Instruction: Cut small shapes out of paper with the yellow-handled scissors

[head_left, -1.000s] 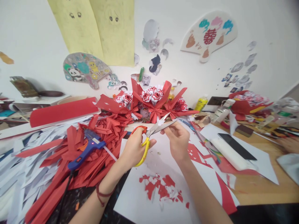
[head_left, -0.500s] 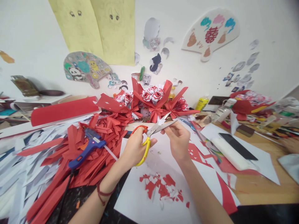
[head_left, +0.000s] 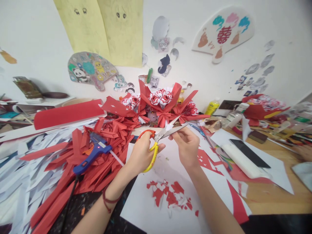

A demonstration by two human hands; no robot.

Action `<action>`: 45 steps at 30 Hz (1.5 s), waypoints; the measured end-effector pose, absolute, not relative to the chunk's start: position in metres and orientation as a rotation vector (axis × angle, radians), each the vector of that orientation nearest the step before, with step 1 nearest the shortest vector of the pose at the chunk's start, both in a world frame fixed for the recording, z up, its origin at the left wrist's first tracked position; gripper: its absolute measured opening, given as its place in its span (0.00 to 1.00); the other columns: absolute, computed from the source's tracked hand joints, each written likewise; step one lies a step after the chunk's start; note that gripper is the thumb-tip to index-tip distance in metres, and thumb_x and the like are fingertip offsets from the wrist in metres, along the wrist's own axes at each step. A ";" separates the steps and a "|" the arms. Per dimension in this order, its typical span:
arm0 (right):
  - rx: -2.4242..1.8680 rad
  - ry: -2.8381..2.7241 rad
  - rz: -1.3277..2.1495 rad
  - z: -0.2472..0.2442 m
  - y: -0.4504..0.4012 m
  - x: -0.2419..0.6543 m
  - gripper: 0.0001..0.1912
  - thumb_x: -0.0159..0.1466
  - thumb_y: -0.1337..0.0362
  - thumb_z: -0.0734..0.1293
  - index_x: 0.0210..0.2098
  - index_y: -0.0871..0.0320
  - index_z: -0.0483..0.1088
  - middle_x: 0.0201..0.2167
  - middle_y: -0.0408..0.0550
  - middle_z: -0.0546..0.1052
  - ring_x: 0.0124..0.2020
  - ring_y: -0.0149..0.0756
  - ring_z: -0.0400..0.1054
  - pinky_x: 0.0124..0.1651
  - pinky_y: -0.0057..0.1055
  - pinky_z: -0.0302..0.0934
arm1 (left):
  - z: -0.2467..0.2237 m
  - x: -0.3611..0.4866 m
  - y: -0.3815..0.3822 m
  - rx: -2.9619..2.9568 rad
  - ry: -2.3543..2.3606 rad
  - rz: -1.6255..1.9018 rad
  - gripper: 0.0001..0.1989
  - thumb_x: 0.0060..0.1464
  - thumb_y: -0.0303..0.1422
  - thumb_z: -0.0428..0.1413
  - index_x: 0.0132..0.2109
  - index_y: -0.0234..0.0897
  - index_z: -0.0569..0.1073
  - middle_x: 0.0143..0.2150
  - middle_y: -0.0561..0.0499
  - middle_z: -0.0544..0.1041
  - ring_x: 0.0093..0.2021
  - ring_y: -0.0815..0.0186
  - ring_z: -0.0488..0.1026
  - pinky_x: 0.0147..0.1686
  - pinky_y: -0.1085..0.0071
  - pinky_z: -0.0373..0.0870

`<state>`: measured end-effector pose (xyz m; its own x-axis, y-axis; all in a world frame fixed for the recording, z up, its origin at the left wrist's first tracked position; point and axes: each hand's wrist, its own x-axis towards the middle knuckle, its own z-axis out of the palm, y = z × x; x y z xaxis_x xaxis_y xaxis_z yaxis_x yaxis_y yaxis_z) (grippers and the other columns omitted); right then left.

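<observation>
In my left hand (head_left: 141,152) are scissors (head_left: 159,138) with one orange-red and one yellow handle. Their blades are spread and point away to the right. A small white scrap of paper (head_left: 168,126) shows between the blades. My right hand (head_left: 186,143) is closed in a pinch just behind the lower blade. Whatever it pinches is too small or hidden to make out. Below both hands, red and white paper clippings (head_left: 170,195) lie scattered on a white sheet (head_left: 138,208).
A blue hot glue gun (head_left: 94,152) lies on a heap of folded red paper strips (head_left: 70,182), with white strips (head_left: 21,172) further left. Red-wrapped paper flowers (head_left: 161,99) stand against the wall. At right are a phone (head_left: 250,152) and a person's hand (head_left: 304,151).
The view has shifted slightly. Both hands and the scissors hold nearly the same pose, with the blades still apart.
</observation>
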<state>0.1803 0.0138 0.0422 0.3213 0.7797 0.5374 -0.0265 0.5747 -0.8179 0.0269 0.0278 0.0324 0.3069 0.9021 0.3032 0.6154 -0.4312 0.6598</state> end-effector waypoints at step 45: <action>-0.853 -1.180 0.488 0.045 0.012 0.181 0.02 0.57 0.69 0.68 0.30 0.58 0.73 0.26 0.42 0.74 0.27 0.29 0.69 0.33 0.28 0.68 | 0.030 0.026 0.031 2.144 1.347 0.943 0.15 0.52 0.44 0.55 0.38 0.39 0.62 0.27 0.55 0.67 0.27 0.66 0.64 0.28 0.72 0.55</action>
<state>0.1811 0.0124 0.0451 0.3330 0.7294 0.5975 0.0945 0.6047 -0.7908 0.0260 0.0305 0.0295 0.2945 0.9020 0.3157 0.6050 -0.4318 0.6690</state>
